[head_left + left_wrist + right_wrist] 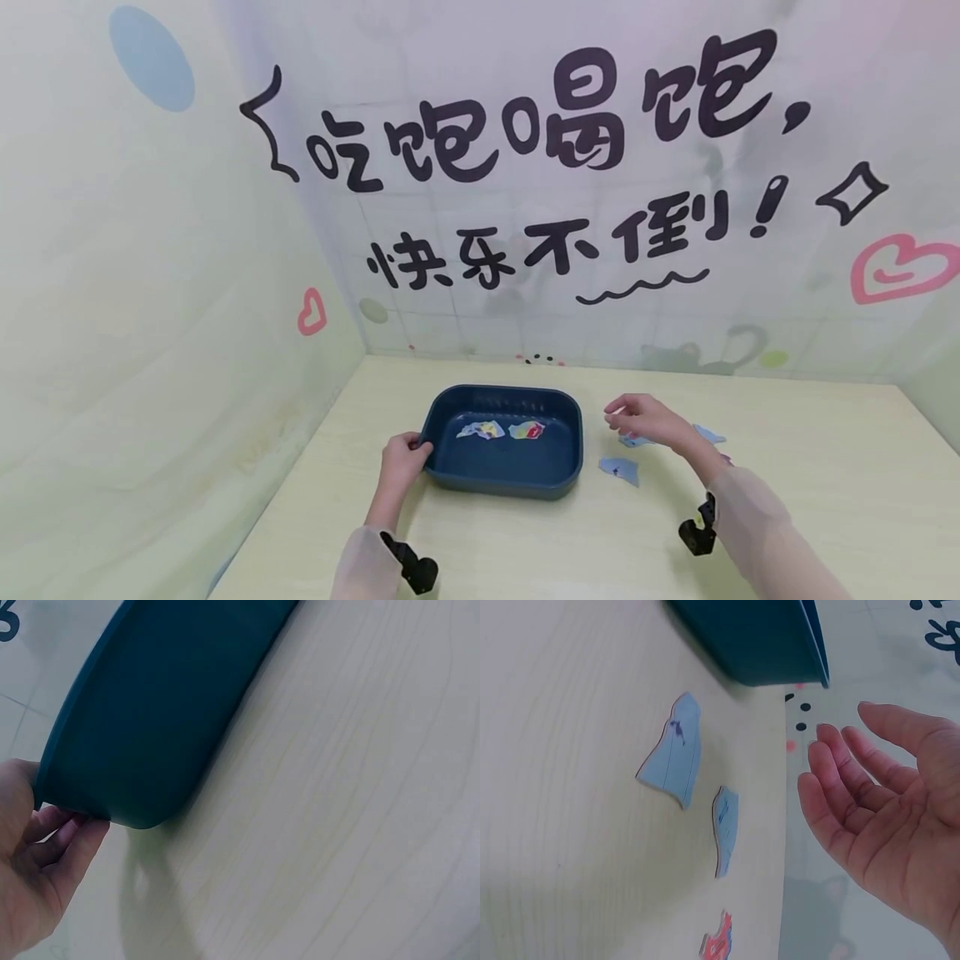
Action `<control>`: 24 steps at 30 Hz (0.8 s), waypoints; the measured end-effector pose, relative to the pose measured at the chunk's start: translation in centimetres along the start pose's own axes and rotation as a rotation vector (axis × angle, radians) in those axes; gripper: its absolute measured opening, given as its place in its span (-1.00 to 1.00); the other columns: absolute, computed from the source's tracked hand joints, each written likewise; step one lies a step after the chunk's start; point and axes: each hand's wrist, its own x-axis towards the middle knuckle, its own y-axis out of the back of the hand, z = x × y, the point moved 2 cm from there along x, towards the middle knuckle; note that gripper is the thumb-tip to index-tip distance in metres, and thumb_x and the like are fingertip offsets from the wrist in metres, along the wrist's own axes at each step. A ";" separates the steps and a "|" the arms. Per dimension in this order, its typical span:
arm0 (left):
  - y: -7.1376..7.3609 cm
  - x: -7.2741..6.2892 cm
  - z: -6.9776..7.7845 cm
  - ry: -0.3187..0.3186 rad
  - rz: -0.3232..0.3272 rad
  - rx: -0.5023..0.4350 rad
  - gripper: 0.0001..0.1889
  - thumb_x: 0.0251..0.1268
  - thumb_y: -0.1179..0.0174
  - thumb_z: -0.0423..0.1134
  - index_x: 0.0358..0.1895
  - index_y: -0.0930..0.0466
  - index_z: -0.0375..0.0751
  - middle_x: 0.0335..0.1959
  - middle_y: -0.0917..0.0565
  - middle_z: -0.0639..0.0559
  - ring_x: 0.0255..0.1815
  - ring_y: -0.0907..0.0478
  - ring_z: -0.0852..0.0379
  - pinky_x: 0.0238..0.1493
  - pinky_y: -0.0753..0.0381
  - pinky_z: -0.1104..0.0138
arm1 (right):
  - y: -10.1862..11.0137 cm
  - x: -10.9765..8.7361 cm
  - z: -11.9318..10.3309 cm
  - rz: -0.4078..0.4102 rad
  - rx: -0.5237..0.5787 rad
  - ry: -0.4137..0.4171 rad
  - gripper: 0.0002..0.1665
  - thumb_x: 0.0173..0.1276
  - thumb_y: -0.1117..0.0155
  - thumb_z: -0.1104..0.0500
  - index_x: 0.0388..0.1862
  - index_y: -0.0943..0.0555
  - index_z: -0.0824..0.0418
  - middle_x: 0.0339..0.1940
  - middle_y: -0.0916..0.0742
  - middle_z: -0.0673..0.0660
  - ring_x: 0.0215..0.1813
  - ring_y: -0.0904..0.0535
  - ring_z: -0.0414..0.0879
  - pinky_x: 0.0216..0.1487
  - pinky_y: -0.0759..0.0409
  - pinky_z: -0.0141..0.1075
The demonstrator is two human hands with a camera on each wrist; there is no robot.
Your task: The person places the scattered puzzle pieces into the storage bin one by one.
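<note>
A dark blue rectangular basin (502, 486) stands on the table, and my left hand (402, 460) grips its left rim. In the left wrist view the thumb lies over the rim (41, 780) and the fingers press the outer wall below. Two colourful torn-looking paper pieces (483, 429) lie inside the basin. My right hand (648, 418) hovers right of the basin with loosely bent fingers and nothing in them. Beneath and near it, light blue scraps (620, 470) lie on the table; one scrap (725, 825) shows pen marks in the right wrist view.
A red and blue scrap (718, 937) lies farther along the pale wood table (525, 550). Another blue scrap (708, 434) sits behind the right wrist. A printed cloth wall (480, 325) rises at the table's back edge, with more cloth (150, 333) along the left side.
</note>
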 end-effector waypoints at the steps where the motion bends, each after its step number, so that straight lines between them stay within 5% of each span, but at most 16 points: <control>1: 0.0 0.0 0.0 0.000 0.001 -0.001 -0.70 0.07 -0.11 -0.36 -0.16 -0.56 -0.54 -0.36 -0.61 -0.24 -0.36 -0.51 0.04 -0.37 -0.53 0.30 | 0.1 -0.2 0.2 0.002 0.000 -0.009 -0.57 0.32 -0.07 0.14 0.00 -0.44 0.48 -0.20 -0.64 0.40 -0.24 -0.59 0.06 -0.19 -0.59 -0.17; 16: -0.2 0.3 -0.3 -0.009 -0.001 -0.004 -0.72 0.09 -0.12 -0.36 -0.17 -0.57 -0.51 -0.36 -0.62 -0.22 -0.35 -0.51 0.05 -0.35 -0.53 0.30 | 2.4 -3.0 3.4 0.029 0.024 -0.124 -0.46 0.31 -0.10 0.08 0.11 -0.36 0.46 -0.31 -0.63 0.19 -0.44 -0.40 -0.14 -0.51 -0.33 -0.37; 24: -0.3 0.3 -0.5 -0.001 0.002 -0.013 -0.71 0.09 -0.11 -0.35 -0.15 -0.57 -0.51 -0.35 -0.62 -0.23 -0.35 -0.52 0.05 -0.37 -0.53 0.31 | 3.9 -4.1 4.7 0.021 -0.073 -0.119 -0.46 0.28 -0.15 0.14 0.05 -0.35 0.56 -0.40 -0.63 0.20 -0.42 -0.47 -0.09 -0.38 -0.46 -0.27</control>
